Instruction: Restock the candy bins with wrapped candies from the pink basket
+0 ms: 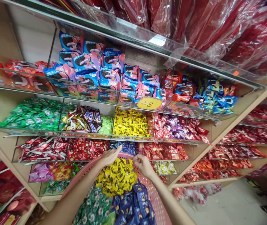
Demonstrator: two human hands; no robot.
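Observation:
A pink perforated basket [149, 187] holds yellow-wrapped candies [116, 176], dark blue candies [133, 203] and green candies [93, 206]. My left hand [110, 156] lies over the basket's far rim, its thumb raised and the other fingers mostly hidden. On the rim's right side, my right hand [143, 165] has its fingers curled in, gripping the edge. Just beyond both hands, a shelf compartment contains dark blue candies [126, 147]. One level higher, a compartment is filled with yellow candies [131, 122].
Wooden shelving with clear dividers holds green candies [35, 114], Snickers bars [91, 117], red packets [88, 149] and blue-pink cookie packs [86, 62]. A yellow price tag [149, 103] reads 28. Plastic-wrapped red goods [194, 25] lie on top. Floor [229, 203] shows lower right.

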